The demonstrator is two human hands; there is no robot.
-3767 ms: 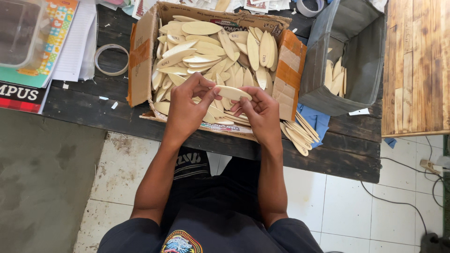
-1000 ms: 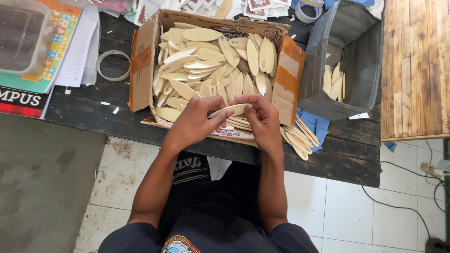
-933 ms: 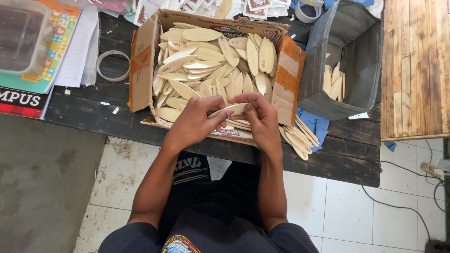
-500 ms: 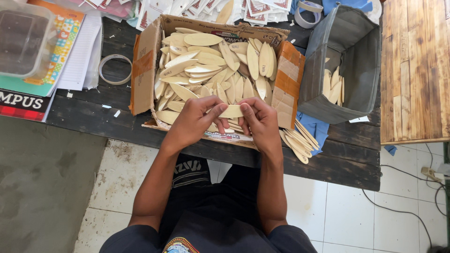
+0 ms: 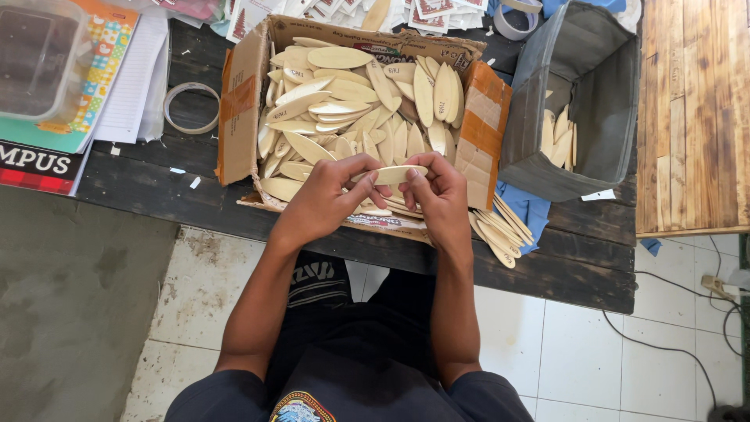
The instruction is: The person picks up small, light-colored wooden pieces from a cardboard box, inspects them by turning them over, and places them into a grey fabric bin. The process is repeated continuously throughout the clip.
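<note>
My left hand and my right hand together hold one flat, oval, pale wooden piece by its two ends, just above the near edge of an open cardboard box. The box is full of several more of the same oval wooden pieces. My fingers pinch the piece level between both hands.
A grey bin to the right holds a few wooden pieces. A small stack of pieces lies on blue cloth at the table's near edge. A tape ring, books and a clear plastic tub sit left. A wooden panel is at far right.
Both hands have lifted slightly from the box's near edge, and the single wooden piece now shows more plainly between my fingertips.
</note>
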